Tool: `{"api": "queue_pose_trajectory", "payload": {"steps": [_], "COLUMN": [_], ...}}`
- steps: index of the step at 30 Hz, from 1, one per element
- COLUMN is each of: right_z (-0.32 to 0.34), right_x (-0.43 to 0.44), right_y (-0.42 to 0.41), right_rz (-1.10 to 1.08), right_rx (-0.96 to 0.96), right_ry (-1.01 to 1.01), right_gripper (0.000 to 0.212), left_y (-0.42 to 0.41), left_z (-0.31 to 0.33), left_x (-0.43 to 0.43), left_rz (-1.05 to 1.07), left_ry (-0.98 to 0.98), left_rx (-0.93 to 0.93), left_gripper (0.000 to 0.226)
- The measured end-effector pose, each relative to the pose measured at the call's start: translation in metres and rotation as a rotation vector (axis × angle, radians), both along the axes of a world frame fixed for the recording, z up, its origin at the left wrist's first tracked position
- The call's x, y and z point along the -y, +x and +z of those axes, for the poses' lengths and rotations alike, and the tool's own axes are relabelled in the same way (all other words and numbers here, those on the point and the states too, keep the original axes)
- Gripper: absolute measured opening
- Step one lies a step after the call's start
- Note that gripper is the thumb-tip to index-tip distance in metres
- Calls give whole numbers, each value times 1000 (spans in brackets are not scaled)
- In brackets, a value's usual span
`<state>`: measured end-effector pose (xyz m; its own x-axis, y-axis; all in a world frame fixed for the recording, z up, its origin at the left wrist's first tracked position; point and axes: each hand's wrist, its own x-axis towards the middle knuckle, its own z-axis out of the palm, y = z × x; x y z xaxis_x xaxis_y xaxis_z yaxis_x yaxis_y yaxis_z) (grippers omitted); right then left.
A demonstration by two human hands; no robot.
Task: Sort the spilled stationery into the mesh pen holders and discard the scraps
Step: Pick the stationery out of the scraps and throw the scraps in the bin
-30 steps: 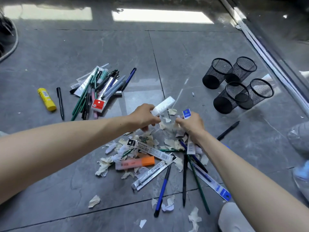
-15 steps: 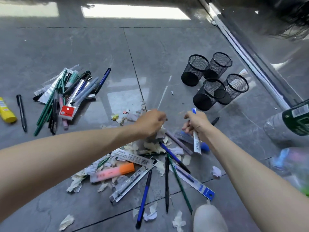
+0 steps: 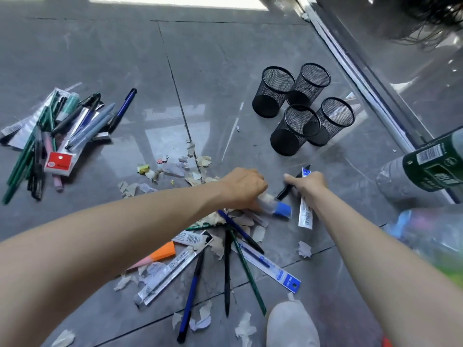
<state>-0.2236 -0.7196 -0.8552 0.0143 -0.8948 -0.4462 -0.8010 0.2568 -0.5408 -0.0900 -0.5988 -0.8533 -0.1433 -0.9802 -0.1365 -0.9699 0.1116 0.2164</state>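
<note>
Black mesh pen holders [image 3: 303,108], past both grips, look empty. Left grip [image 3: 244,187] clutches a blue-capped tube [image 3: 278,209]; right grip [image 3: 308,186] holds a refill packet [image 3: 305,214]. Most pens [image 3: 226,271] and scraps [image 3: 304,249] lie near the grips, not sorted yet.

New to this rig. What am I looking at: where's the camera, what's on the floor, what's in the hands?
No robot here: a person works with bare hands, filmed by a wide-angle camera worn on the head, looking down. On the grey tiled floor stand four black mesh pen holders; loose pens, packaged refills, an orange highlighter and torn paper scraps lie scattered, with a second heap of pens and green pencils far left. The left hand has a white tube with a blue cap in its grip. The right hand holds a narrow white-and-blue refill packet; a black pen lies beneath it, whether held I cannot tell.
</note>
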Motion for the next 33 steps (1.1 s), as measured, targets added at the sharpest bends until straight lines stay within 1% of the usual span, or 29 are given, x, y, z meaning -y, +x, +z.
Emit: {"api": "queue_pose_trajectory", "payload": {"steps": [2,4,5,7,10,12,13,16,18,19,21,23,25,27,29,31,33], "right_z": [-3,-4,-4,-3,6,11,13,17,15,13,8,6,8,13,20,24,28], "right_x": [-3,-5,-5,-4,-7,-8,-9,-15,-19,-20,-22,-22,-22,-20,-20,-25,-36], "right_y": [3,2,0,-4,-6,-3,0,12,18,19,18,16,12,8,4,2,7], "right_rz": [8,26,40,94,175,245,289,401,456,469,458,441,473,496,477,440,486], "right_rx": [-36,-47,-51,-80,-125,-168,-202,-258,-242,-209,-105,-8,10,2,3,20,8], "right_ry": [-3,29,47,62,44,8,-11,-76,-87,-73,23,115,126,94,83,137,205], "right_gripper": [40,30,24,20,20,33,36,19,21,20,16,13,17,23,33,39,39], "left_y": [12,23,28,38,45,45,44,34,24,18,9,3,0,0,9,24,44], "left_z": [2,6,8,13,20,18,15,10,12,12,10,7,5,7,11,16,26], "left_x": [-6,-13,-16,-24,-39,-47,-49,-48,-41,-36,-28,-22,-20,-20,-23,-27,-38], "left_rz": [-15,11,26,45,34,-1,-21,-76,-94,-123,-190,-207,-244,-278,-321,-412,-424], "left_ry": [-31,-27,-12,20,107,113,89,14,42,59,122,179,177,140,49,-139,-335], "left_rx": [-29,-39,-28,-16,2,-23,-32,-9,33,64,130,189,250,285,264,226,133], "left_gripper": [37,47,49,42,33,28,25,24,13,11,16,27,28,22,19,11,10]}}
